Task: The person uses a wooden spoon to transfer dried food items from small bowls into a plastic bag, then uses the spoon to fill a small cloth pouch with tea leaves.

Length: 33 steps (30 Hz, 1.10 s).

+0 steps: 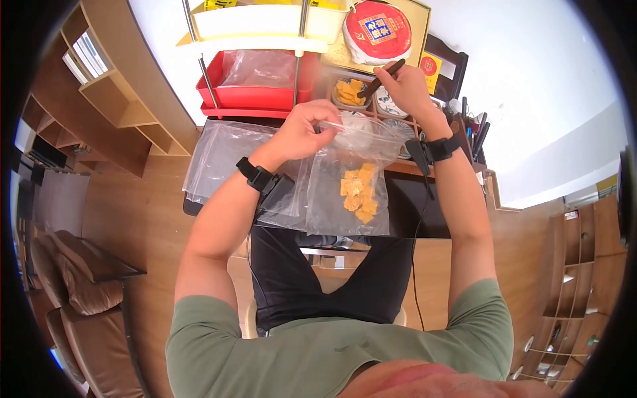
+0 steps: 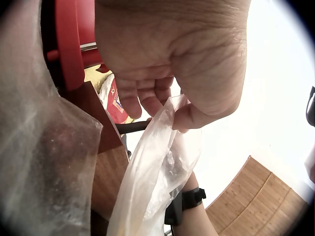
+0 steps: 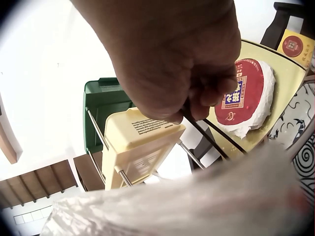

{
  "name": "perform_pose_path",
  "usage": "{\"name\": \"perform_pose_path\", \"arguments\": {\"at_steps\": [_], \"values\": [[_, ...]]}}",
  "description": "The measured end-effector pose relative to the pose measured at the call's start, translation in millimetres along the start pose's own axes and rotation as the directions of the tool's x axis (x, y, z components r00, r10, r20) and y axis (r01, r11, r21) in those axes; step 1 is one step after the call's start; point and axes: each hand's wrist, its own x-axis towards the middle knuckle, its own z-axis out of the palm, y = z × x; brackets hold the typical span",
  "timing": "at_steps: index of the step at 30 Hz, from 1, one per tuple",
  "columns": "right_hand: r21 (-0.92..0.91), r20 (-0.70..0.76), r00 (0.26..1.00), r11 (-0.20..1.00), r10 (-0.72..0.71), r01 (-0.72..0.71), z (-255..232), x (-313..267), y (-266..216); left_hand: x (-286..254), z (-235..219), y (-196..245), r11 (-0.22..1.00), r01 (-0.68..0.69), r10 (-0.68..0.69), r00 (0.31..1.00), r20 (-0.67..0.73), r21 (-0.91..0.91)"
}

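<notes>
My left hand (image 1: 305, 129) pinches the rim of a clear plastic bag (image 1: 322, 205) between thumb and fingers. Square orange crisps (image 1: 358, 192) lie in the lower part of this bag. In the left wrist view the thumb presses the film at the bag's top corner. Dark tongs (image 1: 381, 81) are gripped in my right hand (image 1: 413, 89), their tips at the orange crisps (image 1: 348, 90) in a small patterned bowl (image 1: 349, 106) beyond the bag. The right wrist view shows the two tong arms (image 3: 209, 135) slightly apart below the curled fingers.
More flat clear bags (image 1: 222, 156) lie on the dark table (image 1: 415, 205) at left. Behind them stands a tiered rack with a red tray (image 1: 249, 96). A red round package (image 1: 378, 32) sits in a yellow box at the back; pens (image 1: 479, 139) stand at right.
</notes>
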Motion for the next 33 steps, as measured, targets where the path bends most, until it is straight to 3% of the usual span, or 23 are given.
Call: {"name": "perform_pose_path", "arguments": {"at_steps": [12,22,28,33], "values": [[-0.075,-0.037,0.997,0.995,-0.063,0.060,0.9,-1.3,-7.4,0.3,0.4,-0.2,1.000,-0.001,0.001,1.000,0.004,0.000],[-0.140,0.000,1.000,0.990,-0.006,0.006,4.0,4.8,-7.8,-0.5,-1.0,1.0,1.000,0.020,-0.020,1.000,0.013,0.009],[-0.085,0.019,0.999,0.996,0.040,-0.038,7.1,6.7,2.2,0.0,-1.0,1.6,1.000,0.024,-0.024,1.000,0.016,0.001],[-0.001,-0.064,0.998,1.000,0.027,-0.027,4.5,-0.7,3.9,-0.7,-1.8,1.5,1.000,0.026,-0.027,0.999,0.028,0.013]]}}
